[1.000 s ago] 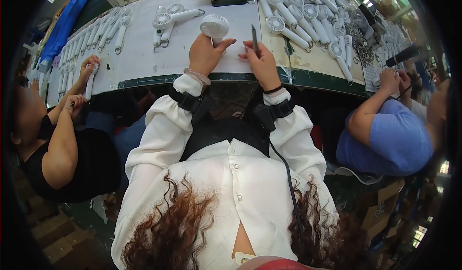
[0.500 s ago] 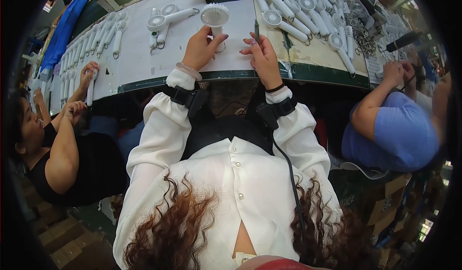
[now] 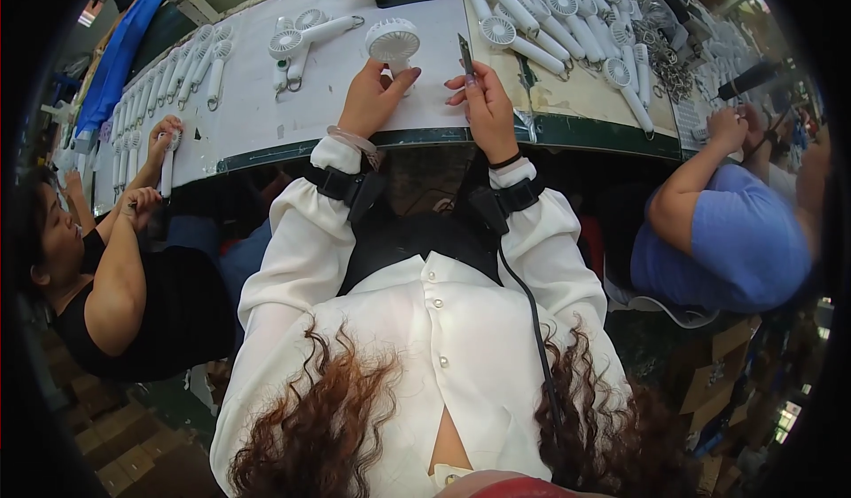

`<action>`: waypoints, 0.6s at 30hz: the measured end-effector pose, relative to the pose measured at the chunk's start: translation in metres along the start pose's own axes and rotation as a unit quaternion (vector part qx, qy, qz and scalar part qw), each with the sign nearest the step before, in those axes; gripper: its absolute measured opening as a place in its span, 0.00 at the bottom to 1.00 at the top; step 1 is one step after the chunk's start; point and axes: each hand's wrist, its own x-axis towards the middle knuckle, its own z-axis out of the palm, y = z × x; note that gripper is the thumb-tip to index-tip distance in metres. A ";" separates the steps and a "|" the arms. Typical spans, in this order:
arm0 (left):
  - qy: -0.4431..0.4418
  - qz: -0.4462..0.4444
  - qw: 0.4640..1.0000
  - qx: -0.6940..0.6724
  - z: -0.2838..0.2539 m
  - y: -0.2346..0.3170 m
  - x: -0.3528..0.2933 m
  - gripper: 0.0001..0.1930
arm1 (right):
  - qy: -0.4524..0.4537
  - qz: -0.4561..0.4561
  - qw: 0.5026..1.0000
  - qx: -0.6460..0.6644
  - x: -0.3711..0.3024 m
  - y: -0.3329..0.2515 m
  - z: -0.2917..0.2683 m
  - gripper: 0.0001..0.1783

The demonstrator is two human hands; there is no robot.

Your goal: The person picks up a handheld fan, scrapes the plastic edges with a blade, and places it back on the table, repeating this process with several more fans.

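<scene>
White handheld fan (image 3: 393, 40) over the workbench (image 3: 301, 112), head end away from me. Likely light, stiff, smooth plastic, slightly slippery; grille probably fragile, so the handle is the place to hold. My left hand (image 3: 370, 97) closes round the handle just below the head. My right hand (image 3: 489, 103) pinches a slim knife-like tool (image 3: 465, 53), tip apart from the fan.

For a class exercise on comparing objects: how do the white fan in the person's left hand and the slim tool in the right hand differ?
The fan is white, while the tool looks dark grey. The fan has a broad, round, slotted head; the tool is narrow, with a tip that looks pointed. The left hand holds the fan, the right hand the tool. Both are held up over the table.
</scene>
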 end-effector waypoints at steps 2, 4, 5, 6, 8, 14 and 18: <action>-0.027 -0.007 1.000 0.000 -0.002 -0.002 0.001 0.17 | 0.000 0.002 1.000 0.000 -0.001 -0.001 0.001 0.16; -0.027 -0.005 1.000 0.005 -0.004 -0.004 0.001 0.17 | -0.001 0.006 1.000 0.000 -0.001 -0.001 0.001 0.16; -0.027 -0.004 1.000 0.010 -0.005 -0.005 0.001 0.16 | -0.002 0.006 1.000 0.000 -0.001 0.000 0.002 0.16; -0.028 -0.002 1.000 0.015 -0.005 -0.002 0.001 0.16 | -0.001 0.004 1.000 0.002 -0.001 0.000 0.001 0.16; -0.031 0.005 0.999 0.008 -0.006 0.003 -0.001 0.16 | 0.002 0.000 1.000 0.006 -0.001 0.001 0.000 0.16; -0.017 0.059 0.996 -0.066 -0.007 0.008 -0.003 0.16 | -0.005 0.001 1.000 0.002 -0.001 -0.001 0.000 0.16; -0.034 0.108 0.994 -0.001 -0.010 0.007 -0.004 0.15 | -0.007 0.001 1.000 0.004 -0.001 -0.002 0.000 0.16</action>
